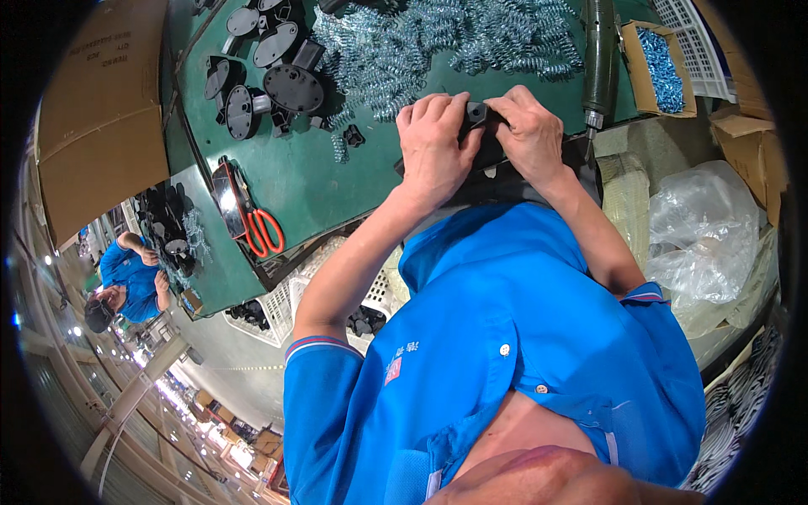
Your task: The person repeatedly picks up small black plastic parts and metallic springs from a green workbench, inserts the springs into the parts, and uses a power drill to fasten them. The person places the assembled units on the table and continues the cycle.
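Note:
At the near edge of the green table (328, 189), both my hands are closed around a small black plastic part (477, 114). My left hand (435, 147) grips it from the left with curled fingers, and my right hand (530, 133) pinches its right side. Much of the part is hidden by my fingers. Just beyond my hands lies a large heap of silvery-blue coil springs (379, 63). One loose spring (339, 149) rests beside a small black knob-like piece (353, 135). Several black parts with round plates (295, 88) stand at the far left.
Red-handled scissors (265, 231) lie by a phone (225, 198) on the left. A power screwdriver (599, 63) hangs at the right, near a cardboard box of blue screws (662, 76). Clear plastic bags (707, 227) sit lower right. Another person (130, 278) works at the far left.

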Demonstrator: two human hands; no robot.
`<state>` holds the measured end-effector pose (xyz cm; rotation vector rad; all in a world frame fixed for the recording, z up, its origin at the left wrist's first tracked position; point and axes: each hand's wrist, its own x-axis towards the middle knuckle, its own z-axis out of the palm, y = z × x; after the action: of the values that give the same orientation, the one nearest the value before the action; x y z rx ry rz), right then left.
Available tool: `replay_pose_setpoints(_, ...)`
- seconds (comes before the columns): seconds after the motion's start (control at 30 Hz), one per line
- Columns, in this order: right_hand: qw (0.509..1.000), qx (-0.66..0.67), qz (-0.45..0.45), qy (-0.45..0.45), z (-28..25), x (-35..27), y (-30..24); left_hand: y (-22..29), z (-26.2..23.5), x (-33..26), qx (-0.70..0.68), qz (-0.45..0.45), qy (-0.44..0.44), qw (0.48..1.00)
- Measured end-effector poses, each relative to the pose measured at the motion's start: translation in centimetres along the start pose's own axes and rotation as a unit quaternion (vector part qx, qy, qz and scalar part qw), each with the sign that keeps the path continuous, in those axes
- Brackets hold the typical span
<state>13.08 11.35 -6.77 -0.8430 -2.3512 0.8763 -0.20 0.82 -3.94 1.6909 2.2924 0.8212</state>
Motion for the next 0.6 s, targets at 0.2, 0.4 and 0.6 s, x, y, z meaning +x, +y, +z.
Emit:
replay_pose_setpoints(0.2,0.999,0.03,-0.033,-0.001,-0.2,-0.3,0.6,-0.1,-1.3,1.0,-0.028,-0.021,-0.127,0.991)
replay_pose_setpoints(0.4,0.998,0.022,-0.049,-0.01,-0.2,-0.1,0.9,1.6,-1.6,1.9,0.098,-0.006,-0.163,0.982)
replay_pose_setpoints(0.6,0.997,0.004,-0.069,-0.029,-0.9,0.1,0.7,1.2,-2.9,3.5,0.102,-0.005,-0.249,0.963)
